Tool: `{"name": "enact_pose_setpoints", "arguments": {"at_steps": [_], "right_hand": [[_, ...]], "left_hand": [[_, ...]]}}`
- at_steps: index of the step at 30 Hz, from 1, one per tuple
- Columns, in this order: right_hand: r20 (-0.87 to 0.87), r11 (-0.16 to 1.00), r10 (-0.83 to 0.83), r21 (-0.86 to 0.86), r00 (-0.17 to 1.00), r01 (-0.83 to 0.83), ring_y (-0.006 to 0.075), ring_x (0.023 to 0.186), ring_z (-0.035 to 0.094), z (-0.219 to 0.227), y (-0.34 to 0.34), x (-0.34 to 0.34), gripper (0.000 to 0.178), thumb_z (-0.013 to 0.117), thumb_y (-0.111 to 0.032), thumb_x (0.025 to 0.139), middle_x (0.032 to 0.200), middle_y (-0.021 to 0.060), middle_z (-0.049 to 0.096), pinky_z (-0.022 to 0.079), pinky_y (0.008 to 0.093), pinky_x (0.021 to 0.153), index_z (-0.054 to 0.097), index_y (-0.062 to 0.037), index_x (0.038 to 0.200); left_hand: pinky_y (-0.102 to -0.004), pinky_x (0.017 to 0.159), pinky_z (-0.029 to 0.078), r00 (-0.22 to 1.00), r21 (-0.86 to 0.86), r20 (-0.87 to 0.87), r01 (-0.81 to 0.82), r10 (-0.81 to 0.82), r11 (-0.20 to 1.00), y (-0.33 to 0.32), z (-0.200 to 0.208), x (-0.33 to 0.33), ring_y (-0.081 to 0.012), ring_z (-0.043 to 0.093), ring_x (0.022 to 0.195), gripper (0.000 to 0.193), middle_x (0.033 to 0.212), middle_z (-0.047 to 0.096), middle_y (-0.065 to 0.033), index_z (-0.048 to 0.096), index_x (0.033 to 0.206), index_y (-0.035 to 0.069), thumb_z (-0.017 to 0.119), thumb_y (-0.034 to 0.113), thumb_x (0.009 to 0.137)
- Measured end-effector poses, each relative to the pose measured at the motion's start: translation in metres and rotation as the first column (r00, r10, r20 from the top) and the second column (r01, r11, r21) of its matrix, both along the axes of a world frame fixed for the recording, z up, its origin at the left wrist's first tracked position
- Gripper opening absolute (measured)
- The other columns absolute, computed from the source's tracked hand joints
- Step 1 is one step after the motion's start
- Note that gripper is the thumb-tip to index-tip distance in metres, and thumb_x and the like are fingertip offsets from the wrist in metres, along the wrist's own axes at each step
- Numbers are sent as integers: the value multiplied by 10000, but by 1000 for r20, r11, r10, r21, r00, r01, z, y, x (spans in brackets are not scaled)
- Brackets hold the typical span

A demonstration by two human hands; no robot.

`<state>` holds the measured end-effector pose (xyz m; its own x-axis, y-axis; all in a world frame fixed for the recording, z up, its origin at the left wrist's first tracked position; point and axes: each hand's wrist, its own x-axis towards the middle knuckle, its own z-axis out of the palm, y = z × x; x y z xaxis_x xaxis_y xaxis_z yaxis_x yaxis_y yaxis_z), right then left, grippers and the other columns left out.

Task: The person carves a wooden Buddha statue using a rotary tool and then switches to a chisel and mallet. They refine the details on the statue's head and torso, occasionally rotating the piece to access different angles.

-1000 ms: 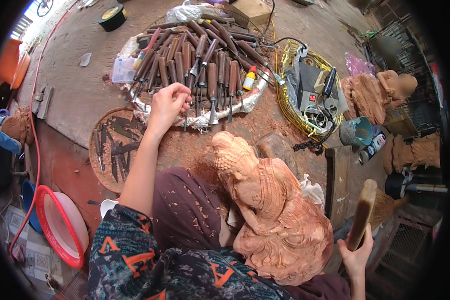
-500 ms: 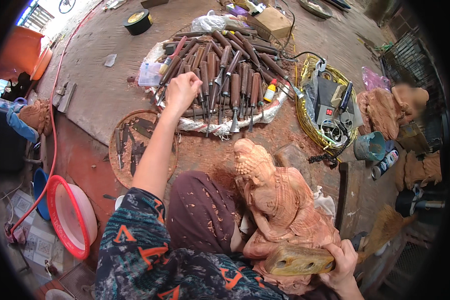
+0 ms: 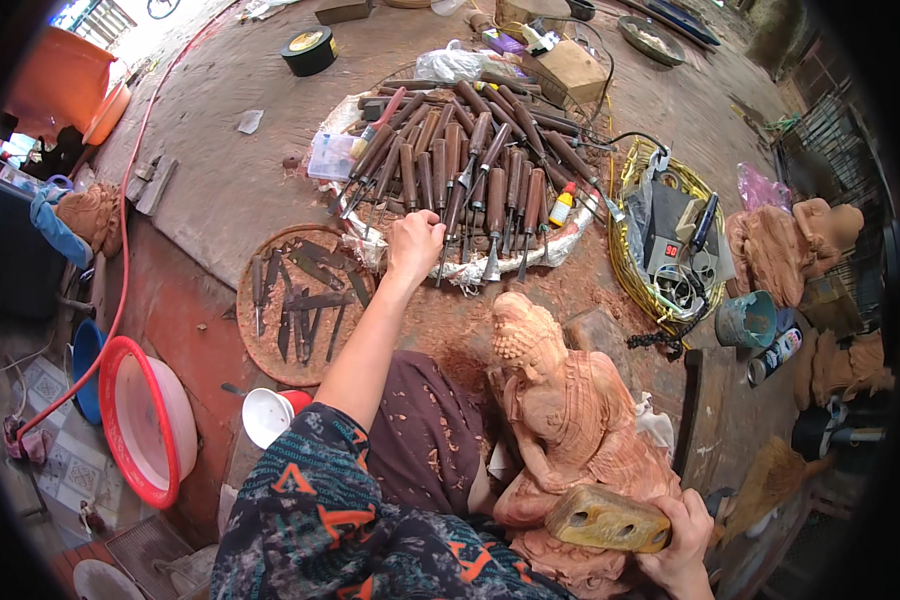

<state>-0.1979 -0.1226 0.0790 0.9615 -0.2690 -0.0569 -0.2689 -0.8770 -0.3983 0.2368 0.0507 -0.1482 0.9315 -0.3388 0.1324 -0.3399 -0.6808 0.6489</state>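
Observation:
My left hand (image 3: 416, 246) is over the near edge of a pile of wood-handled carving chisels (image 3: 494, 205). Its fingers are curled together among the blades, and what they pinch, if anything, is hidden. With my right hand (image 3: 682, 540) I grip the end of a worn, yellowish wooden block with holes (image 3: 610, 518). That block rests against the lower front of a carved reddish wooden figure (image 3: 575, 400), which has a curled-hair head and leans beside my knee. The chisels lie on a round tray with a white wrapped rim (image 3: 567, 240).
A round board (image 3: 260, 345) with flat blades lies left of my forearm, near a white cup (image 3: 267, 418). A yellow wire basket (image 3: 625, 270) holds a control box. A red-rimmed basin (image 3: 120, 430) stands at left; a wooden plank (image 3: 705, 410) lies right of the figure.
My left hand has moved nearer from the chisel handles to the blade ends at the tray's near edge. My right hand still holds the block. The whole view has shifted slightly.

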Motion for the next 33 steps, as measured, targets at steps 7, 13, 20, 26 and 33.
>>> {"name": "enact_pose_setpoints", "arguments": {"at_steps": [7, 13, 20, 26, 33], "right_hand": [[1, 1000, 3, 23, 1000, -3, 301, 602, 463, -3, -2, -1, 416, 770, -147, 544, 701, 107, 464, 370, 397, 535, 577, -54, 901], [-90, 997, -21, 76, 996, 28, 376, 831, 579, 14, 3, 4, 589, 700, 9, 573, 912, 166, 575, 490, 419, 720, 590, -76, 1146], [-68, 997, -17, 77, 998, 23, 381, 826, 577, 14, 4, 5, 567, 705, 8, 573, 899, 163, 574, 489, 420, 716, 591, -68, 1123], [-84, 996, -40, 80, 996, 47, 388, 854, 585, 13, 4, 2, 575, 705, 15, 572, 932, 169, 585, 494, 415, 733, 591, -75, 1128], [-1, 1000, -11, 24, 1000, 11, 305, 613, 475, 2, 1, 4, 411, 772, -147, 550, 700, 109, 461, 380, 402, 534, 589, -56, 907]], "left_hand": [[-450, 770, 532, 1000, 188, 17, -22, 19, 982, -6, 26, -17, -370, 675, 829, 226, 878, 693, -203, 708, 978, 59, 591, 202, 848], [-412, 735, 523, 989, 93, -146, -5, 18, 996, 8, 18, -7, -311, 678, 800, 254, 817, 701, -137, 701, 972, 73, 643, 274, 828], [-392, 744, 519, 976, 84, -216, 10, 8, 996, 9, 16, -3, -300, 676, 800, 265, 817, 694, -159, 697, 869, 46, 667, 293, 776], [-446, 801, 516, 982, 333, -186, 43, 21, 942, 5, 37, -14, -361, 672, 853, 273, 861, 687, -216, 673, 864, 20, 592, 249, 740], [-465, 742, 537, 984, 283, 115, -165, 138, 945, 23, 37, 31, -387, 673, 809, 195, 825, 680, -213, 651, 869, 51, 593, 237, 866]]}}
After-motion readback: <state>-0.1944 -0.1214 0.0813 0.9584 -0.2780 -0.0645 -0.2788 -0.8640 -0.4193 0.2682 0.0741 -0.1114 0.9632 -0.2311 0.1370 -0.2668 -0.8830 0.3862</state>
